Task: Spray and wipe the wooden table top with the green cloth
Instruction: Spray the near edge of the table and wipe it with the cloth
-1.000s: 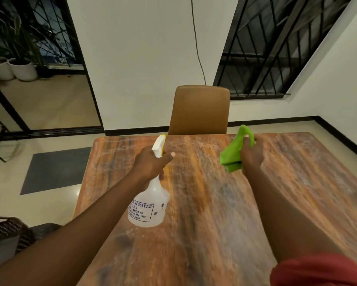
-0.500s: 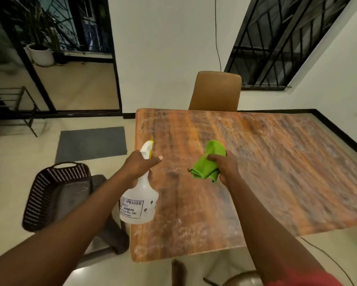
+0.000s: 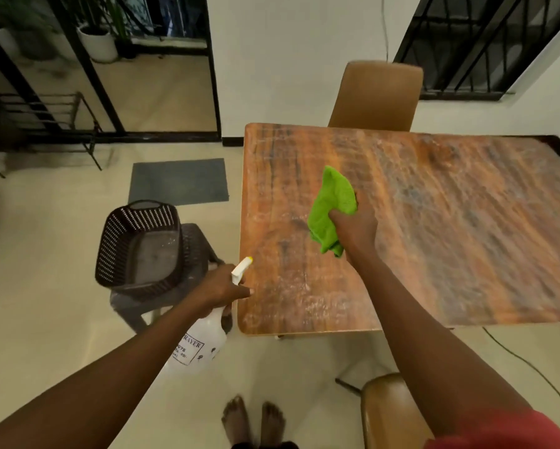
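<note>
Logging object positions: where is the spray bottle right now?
In the head view, lower left of centre: the left hand holds the bottle off the near-left corner of the table, beside the basket.

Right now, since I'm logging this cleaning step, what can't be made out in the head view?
1. Label on the spray bottle: blurred and partly behind the left forearm, so not fully readable.
2. Trigger: covered by the left hand; unclear whether it is squeezed.
3. The green cloth, gripped by the right hand: cannot tell whether it touches the table.
4. Right end of the table: cut off by the frame edge.
</note>
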The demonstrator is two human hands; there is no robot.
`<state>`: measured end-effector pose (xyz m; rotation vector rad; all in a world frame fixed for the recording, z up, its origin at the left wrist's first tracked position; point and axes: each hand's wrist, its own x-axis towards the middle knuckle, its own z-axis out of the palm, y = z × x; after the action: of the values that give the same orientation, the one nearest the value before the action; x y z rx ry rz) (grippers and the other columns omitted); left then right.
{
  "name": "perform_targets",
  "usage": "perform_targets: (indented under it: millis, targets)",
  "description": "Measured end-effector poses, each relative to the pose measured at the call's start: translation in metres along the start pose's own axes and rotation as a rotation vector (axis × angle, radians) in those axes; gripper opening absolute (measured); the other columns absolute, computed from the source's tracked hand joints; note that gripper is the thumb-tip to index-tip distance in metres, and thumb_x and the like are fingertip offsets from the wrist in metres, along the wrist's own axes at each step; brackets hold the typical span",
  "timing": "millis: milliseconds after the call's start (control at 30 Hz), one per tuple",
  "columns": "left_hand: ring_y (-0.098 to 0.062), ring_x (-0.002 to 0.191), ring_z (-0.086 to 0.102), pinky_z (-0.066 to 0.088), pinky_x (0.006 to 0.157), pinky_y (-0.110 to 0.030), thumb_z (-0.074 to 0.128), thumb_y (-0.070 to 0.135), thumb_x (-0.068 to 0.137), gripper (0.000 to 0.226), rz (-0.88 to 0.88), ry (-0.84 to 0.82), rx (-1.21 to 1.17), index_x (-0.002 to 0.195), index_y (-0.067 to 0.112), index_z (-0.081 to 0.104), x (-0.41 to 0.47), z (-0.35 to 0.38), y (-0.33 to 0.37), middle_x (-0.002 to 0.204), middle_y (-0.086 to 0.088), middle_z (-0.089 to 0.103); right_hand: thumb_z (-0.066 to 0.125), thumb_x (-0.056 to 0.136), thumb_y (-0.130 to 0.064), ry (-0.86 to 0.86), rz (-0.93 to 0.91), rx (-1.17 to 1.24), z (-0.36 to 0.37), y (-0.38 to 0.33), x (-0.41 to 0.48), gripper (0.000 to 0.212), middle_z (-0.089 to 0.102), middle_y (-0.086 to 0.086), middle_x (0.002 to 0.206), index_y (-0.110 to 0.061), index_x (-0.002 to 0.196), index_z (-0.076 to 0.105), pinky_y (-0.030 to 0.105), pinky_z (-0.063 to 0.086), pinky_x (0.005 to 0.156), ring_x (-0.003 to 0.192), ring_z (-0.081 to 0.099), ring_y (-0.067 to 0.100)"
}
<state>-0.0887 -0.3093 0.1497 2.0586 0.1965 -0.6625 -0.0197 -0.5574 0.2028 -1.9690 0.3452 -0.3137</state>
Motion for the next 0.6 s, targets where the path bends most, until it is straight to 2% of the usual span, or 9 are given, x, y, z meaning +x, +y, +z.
perform_targets:
  millis: [33, 133, 233, 300, 433, 500, 600]
  targets:
    - [-0.024, 0.071, 0.06, 0.052, 0.069, -0.034, 0.079, 0.016, 0.077, 0.032, -0.002, 0.008, 0.02, 0.101, 0.004, 0.061, 0.0, 0.002, -0.007, 0.084, -0.01, 0.064, 0.063, 0.079, -0.007, -0.008, -0.032, -0.028, 0.005, 0.003, -0.006, 0.047, 0.06, 0.0, 0.098, -0.016, 0.124, 0.054, 0.032, 0.047, 0.061, 0.081, 0.058, 0.018]
    - [-0.017, 0.058, 0.05, 0.042, 0.057, -0.029, 0.076, 0.008, 0.079, 0.021, -0.039, -0.006, 0.068, 0.081, 0.009, 0.055, -0.01, 0.01, -0.028, 0.069, -0.007, 0.055, 0.061, 0.078, -0.003, -0.018, -0.079, -0.091, 0.017, 0.021, -0.027, 0.044, 0.055, -0.003, 0.094, -0.013, 0.12, 0.055, 0.026, 0.038, 0.062, 0.08, 0.052, 0.016]
    - [-0.023, 0.042, 0.052, 0.042, 0.045, -0.028, 0.076, 0.01, 0.079, 0.028, -0.078, -0.082, 0.108, 0.095, -0.003, 0.059, -0.024, 0.021, -0.054, 0.083, -0.025, 0.067, 0.059, 0.077, 0.0, -0.007, -0.066, -0.087, 0.022, 0.043, -0.049, 0.041, 0.055, -0.004, 0.09, -0.011, 0.117, 0.057, 0.012, 0.033, 0.053, 0.07, 0.048, 0.008]
    - [-0.018, 0.033, 0.049, 0.041, 0.042, -0.026, 0.076, 0.012, 0.08, 0.03, -0.1, -0.086, 0.134, 0.095, -0.005, 0.057, -0.031, 0.026, -0.065, 0.083, -0.022, 0.068, 0.06, 0.077, 0.001, 0.001, -0.057, -0.071, 0.025, 0.049, -0.056, 0.041, 0.053, -0.008, 0.083, -0.011, 0.116, 0.056, 0.006, 0.033, 0.05, 0.063, 0.046, 0.003]
    - [-0.015, 0.033, 0.046, 0.041, 0.048, -0.029, 0.076, 0.014, 0.081, 0.027, -0.119, -0.096, 0.154, 0.088, 0.004, 0.052, -0.037, 0.036, -0.079, 0.069, -0.01, 0.056, 0.061, 0.075, 0.001, 0.008, -0.083, -0.091, 0.035, 0.053, -0.064, 0.042, 0.05, -0.012, 0.081, -0.01, 0.115, 0.058, 0.004, 0.033, 0.052, 0.065, 0.044, 0.001]
    - [-0.019, 0.038, 0.049, 0.043, 0.054, -0.031, 0.077, 0.018, 0.081, 0.03, -0.129, -0.114, 0.174, 0.092, 0.006, 0.052, -0.039, 0.043, -0.087, 0.07, -0.009, 0.058, 0.061, 0.074, -0.001, -0.003, -0.072, -0.109, 0.037, 0.06, -0.073, 0.043, 0.051, -0.015, 0.079, -0.012, 0.115, 0.058, 0.008, 0.034, 0.052, 0.065, 0.047, -0.002]
    - [-0.02, 0.04, 0.05, 0.042, 0.055, -0.029, 0.076, 0.023, 0.081, 0.032, -0.109, -0.154, 0.19, 0.096, 0.007, 0.053, -0.041, 0.048, -0.09, 0.075, -0.01, 0.061, 0.061, 0.074, -0.003, 0.014, -0.046, -0.13, 0.038, 0.067, -0.081, 0.041, 0.054, -0.009, 0.078, -0.013, 0.114, 0.058, 0.013, 0.035, 0.05, 0.062, 0.048, 0.001]
